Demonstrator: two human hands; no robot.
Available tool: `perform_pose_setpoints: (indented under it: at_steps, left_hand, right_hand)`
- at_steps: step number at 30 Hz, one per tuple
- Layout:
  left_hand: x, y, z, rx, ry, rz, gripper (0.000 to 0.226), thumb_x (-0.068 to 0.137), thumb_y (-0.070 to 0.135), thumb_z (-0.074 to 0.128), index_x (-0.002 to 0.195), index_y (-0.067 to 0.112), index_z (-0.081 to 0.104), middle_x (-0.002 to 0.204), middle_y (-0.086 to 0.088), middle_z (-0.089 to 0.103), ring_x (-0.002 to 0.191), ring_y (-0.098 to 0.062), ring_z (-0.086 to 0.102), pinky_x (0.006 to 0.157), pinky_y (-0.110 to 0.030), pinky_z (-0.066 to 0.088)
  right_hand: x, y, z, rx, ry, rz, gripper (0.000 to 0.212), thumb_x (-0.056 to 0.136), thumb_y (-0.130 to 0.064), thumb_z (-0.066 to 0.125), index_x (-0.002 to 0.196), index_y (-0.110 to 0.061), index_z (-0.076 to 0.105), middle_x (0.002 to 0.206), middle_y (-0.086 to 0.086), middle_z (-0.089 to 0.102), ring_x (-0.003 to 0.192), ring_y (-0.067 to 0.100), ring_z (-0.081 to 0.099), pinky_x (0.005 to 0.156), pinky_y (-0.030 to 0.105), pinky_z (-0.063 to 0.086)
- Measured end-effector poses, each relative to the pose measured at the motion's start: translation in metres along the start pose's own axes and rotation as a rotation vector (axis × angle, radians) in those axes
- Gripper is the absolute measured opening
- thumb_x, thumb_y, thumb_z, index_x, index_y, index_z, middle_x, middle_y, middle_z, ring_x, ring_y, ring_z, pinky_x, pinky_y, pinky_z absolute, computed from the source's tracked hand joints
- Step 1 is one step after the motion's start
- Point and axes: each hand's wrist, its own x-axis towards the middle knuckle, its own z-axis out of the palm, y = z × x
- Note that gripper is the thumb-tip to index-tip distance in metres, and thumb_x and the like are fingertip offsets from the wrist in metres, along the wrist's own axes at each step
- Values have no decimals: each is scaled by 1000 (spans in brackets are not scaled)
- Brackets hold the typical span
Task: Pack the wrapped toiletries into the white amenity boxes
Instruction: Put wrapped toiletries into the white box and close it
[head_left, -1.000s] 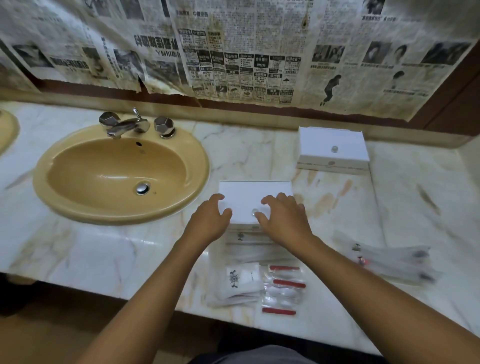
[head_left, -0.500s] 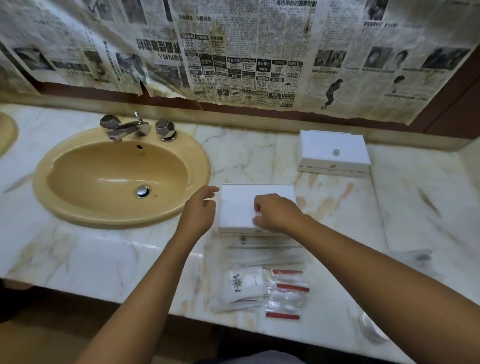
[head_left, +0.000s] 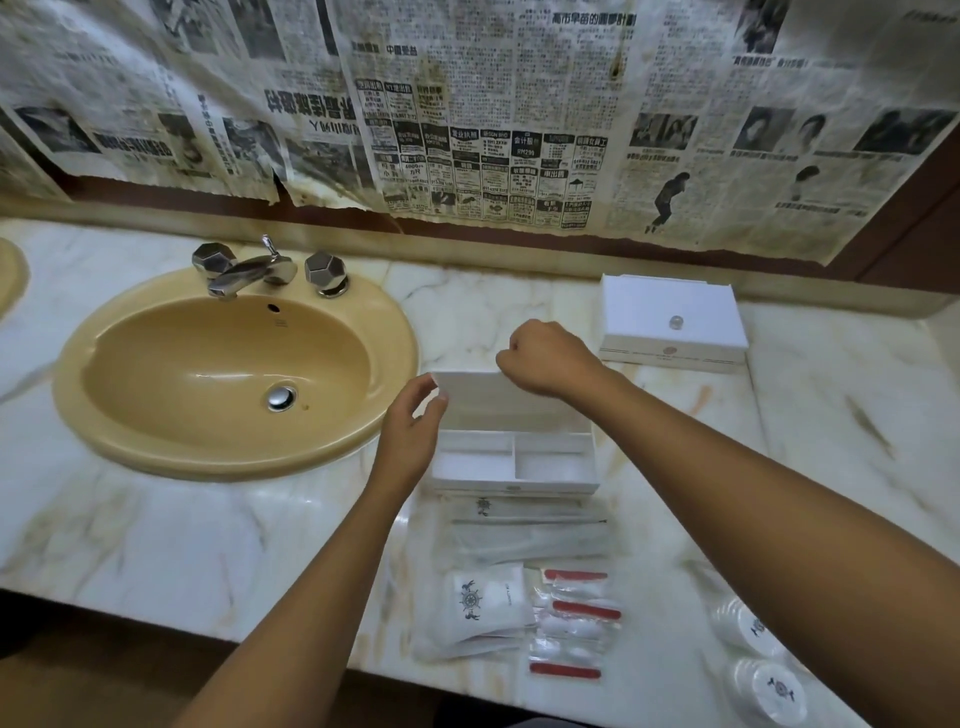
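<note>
White card makes up the near box, which sits on the marble tabletop just right of the sink, its lid raised on end behind two bare compartments. The right hand has its fingers curled over the lid's top edge, apparently holding it up; the left hand hovers at the lid's left corner with thumb and forefinger spread, and whether they actually touch it I cannot tell. The box's long axis runs left to right, with its front face toward the person. Wrapped toiletries lie just in front of it: long clear sleeves lying parallel to the box, a white sachet and small packets with red strips nearer the edge, and round packs well apart at the right. A second box, lid down, stands by the wall. The lid looks likely to drop back if the right hand lets go, landing on fingers or on an item going in. The light box could also skid on the smooth marble if the lid is pushed too far back. The slippery sleeves look about as long as the box, so they may snag on the divider.
</note>
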Motion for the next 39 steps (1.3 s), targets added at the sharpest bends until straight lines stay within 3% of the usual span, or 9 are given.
perform_pose_setpoints:
  at_steps: [2,4,8,11,17,21,28,36,39]
  left_hand:
    - [8,0,7,34,14,12,19,100,17,48,86,26,56,77,16,55,76,5,51,69,-7,39]
    - [14,0,15,47,59,17,27,102,20,46,76,26,49,68,12,45,63,4,45,60,-8,35]
    - [25,-7,24,77,132,-21,25,102,27,45,80,17,53,64,10,44,56,4,43,54,-9,33]
    - [30,-13,22,111,149,-25,24,101,27,47,81,15,55,64,10,48,56,5,46,55,-9,34]
    - [34,-19,15,178,125,-39,23,100,34,49,86,17,59,65,11,50,58,0,46,56,-9,34]
    - [34,-20,14,180,109,-26,23,100,33,49,86,17,57,63,11,47,55,4,44,53,-7,33]
    - [36,-19,11,200,68,-30,23,100,35,47,95,18,61,79,13,56,72,2,52,62,-7,36]
    - [37,-17,9,160,42,-56,19,100,33,48,97,18,61,89,9,60,82,-2,53,67,-7,37]
    - [37,-16,8,156,35,-60,20,100,33,49,96,18,61,84,11,58,78,-3,52,67,-12,38]
  right_hand:
    - [5,-2,-4,-84,91,-14,24,88,-22,46,66,-11,48,70,4,50,74,28,49,72,33,39]
    - [4,-5,-4,-158,266,-89,21,90,-25,47,91,-12,63,96,5,57,97,27,51,87,39,35]
    - [-24,-13,5,-61,396,-284,24,92,-27,49,110,-17,62,106,1,57,101,22,50,88,36,34]
    - [-54,-7,28,9,296,-327,23,92,-26,52,110,-17,62,102,0,57,98,19,51,89,35,36]
    - [-100,20,92,-89,-200,-291,27,88,-28,57,113,-20,63,112,2,60,105,23,55,86,33,41]
    - [-121,32,121,-231,-386,-353,48,79,-37,70,123,-22,55,120,3,53,110,24,49,90,36,38]
    - [-127,32,141,-297,-305,-438,31,82,-9,58,113,-12,62,106,7,53,98,28,50,70,32,26]
    - [-123,24,126,-264,-154,-505,17,87,-3,52,88,-11,66,80,2,48,72,22,41,53,28,18]
    - [-115,13,102,-248,-70,-492,17,87,-2,51,90,-10,66,86,4,53,76,23,47,58,30,27]
